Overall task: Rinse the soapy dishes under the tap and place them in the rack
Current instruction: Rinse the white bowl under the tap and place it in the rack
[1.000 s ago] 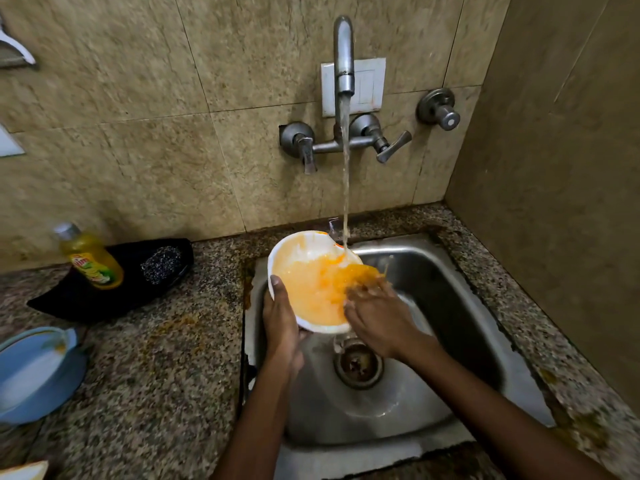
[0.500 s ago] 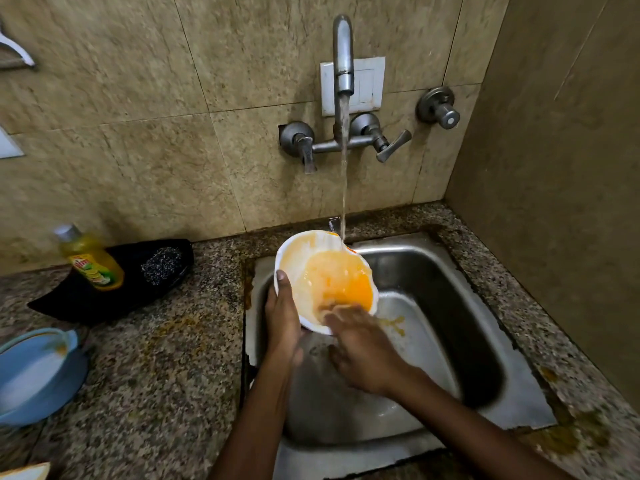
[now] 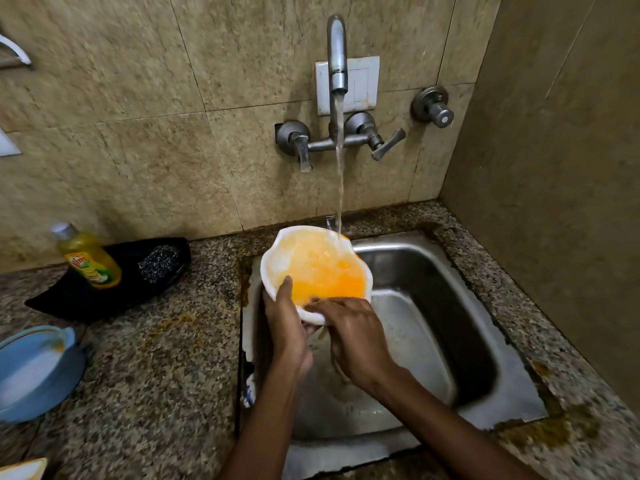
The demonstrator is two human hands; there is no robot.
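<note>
A white bowl (image 3: pixel 311 265) with orange water inside is tilted over the steel sink (image 3: pixel 433 323). Water runs from the wall tap (image 3: pixel 337 53) onto the bowl's far rim. My left hand (image 3: pixel 287 327) grips the bowl's near left rim, thumb inside. My right hand (image 3: pixel 353 337) is at the bowl's near rim, fingertips touching the edge; whether it grips the rim is unclear. No rack is in view.
On the granite counter to the left lie a yellow dish-soap bottle (image 3: pixel 88 258) and a steel scrubber (image 3: pixel 157 263) on a black tray (image 3: pixel 114 292). Blue dishes (image 3: pixel 38 372) sit at the left edge. A tiled wall stands close on the right.
My right hand has slid from inside the bowl down to its near rim. The bowl has tipped so the orange water pools in it.
</note>
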